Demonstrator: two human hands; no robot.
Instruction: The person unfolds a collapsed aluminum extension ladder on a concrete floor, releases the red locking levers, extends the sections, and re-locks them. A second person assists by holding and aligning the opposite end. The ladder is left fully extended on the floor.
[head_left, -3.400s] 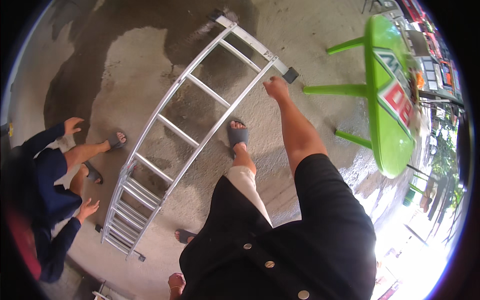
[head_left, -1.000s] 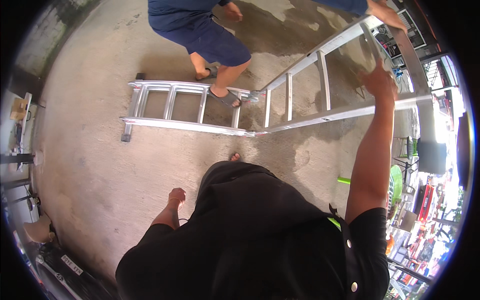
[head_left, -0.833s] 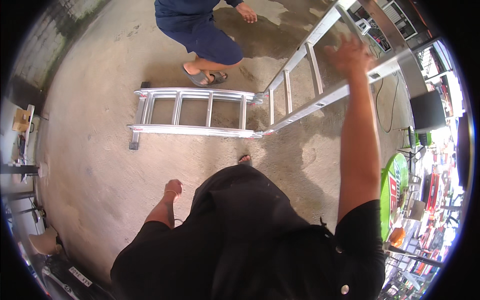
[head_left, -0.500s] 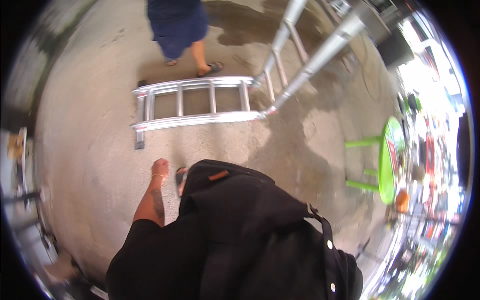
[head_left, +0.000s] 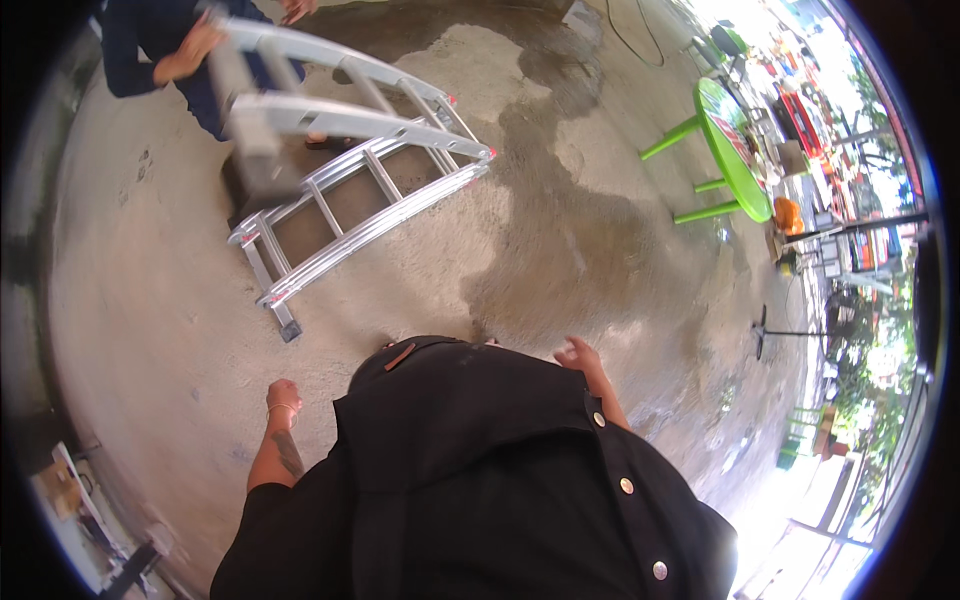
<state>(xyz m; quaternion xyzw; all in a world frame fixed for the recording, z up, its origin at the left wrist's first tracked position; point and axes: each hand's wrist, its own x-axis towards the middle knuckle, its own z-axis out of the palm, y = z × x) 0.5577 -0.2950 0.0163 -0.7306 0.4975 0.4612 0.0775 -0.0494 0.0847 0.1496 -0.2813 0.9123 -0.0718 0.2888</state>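
My left hand [head_left: 285,397], with a thin band at the wrist, hangs at my left side, fingers curled in and nothing visible in it. On the other side my right hand [head_left: 577,354] is held out from my body, fingers loosely apart and holding nothing. Ahead of both, a silver folding ladder [head_left: 375,212] lies on the floor, touched by neither hand. Its upper section [head_left: 350,118] slants over the lower one. A co-worker's hand [head_left: 190,50] grips the raised end at the far left; that end is blurred.
The co-worker in dark clothes [head_left: 140,45] stands beyond the ladder. A green round table [head_left: 733,150] stands at the right, with cluttered goods behind it. Dark wet patches [head_left: 540,240] mark the concrete floor. A cardboard box [head_left: 60,490] sits at the lower left.
The ladder's upper section has swung from the right to over the lower section, with the co-worker's hand now on it. My view has turned, and my right hand has come into sight.
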